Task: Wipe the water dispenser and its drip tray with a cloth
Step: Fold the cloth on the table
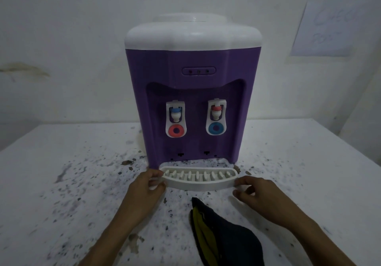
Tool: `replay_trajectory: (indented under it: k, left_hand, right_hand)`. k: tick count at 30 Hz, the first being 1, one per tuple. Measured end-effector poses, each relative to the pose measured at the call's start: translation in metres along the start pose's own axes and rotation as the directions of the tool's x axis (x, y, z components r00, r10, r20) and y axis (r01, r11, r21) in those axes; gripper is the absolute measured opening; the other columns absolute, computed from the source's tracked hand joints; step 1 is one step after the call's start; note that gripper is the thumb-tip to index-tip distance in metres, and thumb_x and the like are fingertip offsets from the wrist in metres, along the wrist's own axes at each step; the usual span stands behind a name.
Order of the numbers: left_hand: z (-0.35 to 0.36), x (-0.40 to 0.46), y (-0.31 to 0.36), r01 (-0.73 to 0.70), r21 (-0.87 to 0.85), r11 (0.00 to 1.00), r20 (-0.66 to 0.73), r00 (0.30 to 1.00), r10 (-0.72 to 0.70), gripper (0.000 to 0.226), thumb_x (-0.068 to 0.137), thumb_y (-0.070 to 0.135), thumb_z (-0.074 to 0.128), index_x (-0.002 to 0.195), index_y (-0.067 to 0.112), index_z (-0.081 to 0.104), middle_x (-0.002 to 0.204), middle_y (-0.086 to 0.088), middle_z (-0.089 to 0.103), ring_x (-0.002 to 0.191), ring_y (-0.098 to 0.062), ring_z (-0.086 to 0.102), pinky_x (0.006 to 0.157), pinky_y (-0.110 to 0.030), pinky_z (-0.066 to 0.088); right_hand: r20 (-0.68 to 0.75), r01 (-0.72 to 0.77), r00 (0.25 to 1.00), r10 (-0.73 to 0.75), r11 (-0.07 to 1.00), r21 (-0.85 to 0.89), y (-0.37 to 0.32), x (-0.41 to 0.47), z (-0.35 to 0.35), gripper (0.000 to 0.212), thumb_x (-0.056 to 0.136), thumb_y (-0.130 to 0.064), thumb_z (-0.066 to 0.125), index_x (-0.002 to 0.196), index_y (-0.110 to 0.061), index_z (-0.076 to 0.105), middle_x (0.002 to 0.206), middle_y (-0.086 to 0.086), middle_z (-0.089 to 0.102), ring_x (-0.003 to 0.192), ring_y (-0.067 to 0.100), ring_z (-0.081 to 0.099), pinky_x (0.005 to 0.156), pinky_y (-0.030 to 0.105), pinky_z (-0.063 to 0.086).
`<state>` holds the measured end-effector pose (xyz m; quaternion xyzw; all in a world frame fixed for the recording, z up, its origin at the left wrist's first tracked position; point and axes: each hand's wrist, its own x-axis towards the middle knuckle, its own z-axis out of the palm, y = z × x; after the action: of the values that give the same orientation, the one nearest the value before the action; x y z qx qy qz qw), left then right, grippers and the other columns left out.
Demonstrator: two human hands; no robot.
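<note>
Dark cloth (pixel 224 239), navy with a yellow fold showing, lies flat on the speckled white table (pixel 61 183), nearest the viewer and just short of the drip tray (pixel 198 180). It is held by neither hand. Its long axis runs from the lower right toward the tray, with the narrow end pointing at the tray's front edge.

Both hands are beyond the cloth, one at each end of the drip tray. The left hand (pixel 147 185) grips the tray's left end, thumb curled over the rim. The right hand (pixel 252 189) pinches the right end, fingers bent round it. Neither is released or clenched empty.

The drip tray is white plastic with a slotted grille. Its long axis lies left to right, parallel to the front of the water dispenser (pixel 193 92), and its curved front edge faces the viewer. Its rear edge sits at the foot of the dispenser's recess; whether it is seated or partly drawn out cannot be told.

Judgement: the tray is being handled at both ends, and wiping is not under way. The cloth lies behind and between the hands, rather nearer the right one, which would have the shorter reach.

Beyond the tray stands the dispenser, purple body, white top, two taps (pixel 176 119) facing the viewer, against the wall.
</note>
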<state>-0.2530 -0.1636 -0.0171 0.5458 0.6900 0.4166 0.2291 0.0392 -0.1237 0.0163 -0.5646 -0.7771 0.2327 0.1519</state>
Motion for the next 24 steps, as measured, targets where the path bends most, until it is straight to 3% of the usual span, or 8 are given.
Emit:
replay_trajectory:
  k: [4,10,13,16,21,24]
  left_hand:
    - [0.005,0.0,0.003,0.023,-0.039,0.999,0.006,1.0,-0.023,0.029,0.088,0.018,0.063,0.116,0.024,0.056,0.118,0.004,0.056,0.103,-0.008,0.054,0.083,-0.013,0.039]
    - [0.011,-0.003,0.014,0.0,-0.065,0.998,0.017,1.0,0.001,0.032,0.09,0.017,0.061,0.121,0.021,0.054,0.119,0.008,0.051,0.107,-0.003,0.048,0.081,-0.005,0.035]
    - [0.014,-0.003,0.02,-0.007,-0.107,0.994,0.031,0.999,0.011,0.032,0.089,0.016,0.062,0.119,0.022,0.054,0.119,0.012,0.049,0.106,0.0,0.046,0.077,0.001,0.035]
    - [0.019,-0.003,0.023,-0.01,-0.123,0.992,0.03,0.999,0.014,0.032,0.088,0.019,0.063,0.118,0.025,0.053,0.119,0.013,0.046,0.105,0.002,0.045,0.088,-0.011,0.036]
    - [0.026,-0.006,0.028,0.005,-0.213,0.977,-0.037,0.999,-0.013,0.031,0.087,0.016,0.064,0.116,0.022,0.054,0.124,0.008,0.04,0.108,-0.002,0.046,0.093,-0.016,0.036]
    - [0.028,-0.006,0.031,-0.036,-0.234,0.971,-0.059,0.998,0.023,0.025,0.088,0.01,0.061,0.109,0.022,0.054,0.12,0.007,0.037,0.103,0.007,0.047,0.104,-0.023,0.038]
  right_hand:
    - [0.007,0.026,1.0,-0.026,1.0,-0.006,-0.007,0.01,-0.001,0.04,0.091,-0.04,0.057,0.128,-0.028,0.052,0.12,-0.004,0.063,0.09,0.003,0.057,0.075,0.012,0.041]
    - [0.071,0.019,0.997,-0.019,1.0,-0.003,-0.013,0.022,-0.002,0.058,0.091,-0.041,0.057,0.142,-0.023,0.037,0.133,-0.001,0.055,0.11,0.01,0.056,0.083,0.014,0.036]
    - [0.079,0.018,0.997,-0.018,1.0,0.005,-0.013,0.028,-0.001,0.06,0.09,-0.042,0.058,0.142,-0.021,0.037,0.138,0.0,0.051,0.105,0.01,0.057,0.084,0.016,0.04]
    - [0.08,0.023,0.997,-0.022,1.0,-0.005,-0.013,0.034,0.0,0.058,0.09,-0.042,0.058,0.139,-0.019,0.039,0.135,0.002,0.052,0.098,0.009,0.056,0.081,0.017,0.041]
    - [0.073,0.014,0.997,-0.014,1.0,0.004,-0.011,0.04,0.003,0.06,0.089,-0.041,0.059,0.14,-0.016,0.039,0.138,0.003,0.05,0.111,0.015,0.056,0.086,0.018,0.038]
    - [0.066,0.018,0.998,-0.018,1.0,0.0,-0.008,0.042,0.005,0.06,0.089,-0.042,0.058,0.14,-0.017,0.039,0.14,0.003,0.047,0.115,0.015,0.054,0.088,0.019,0.039]
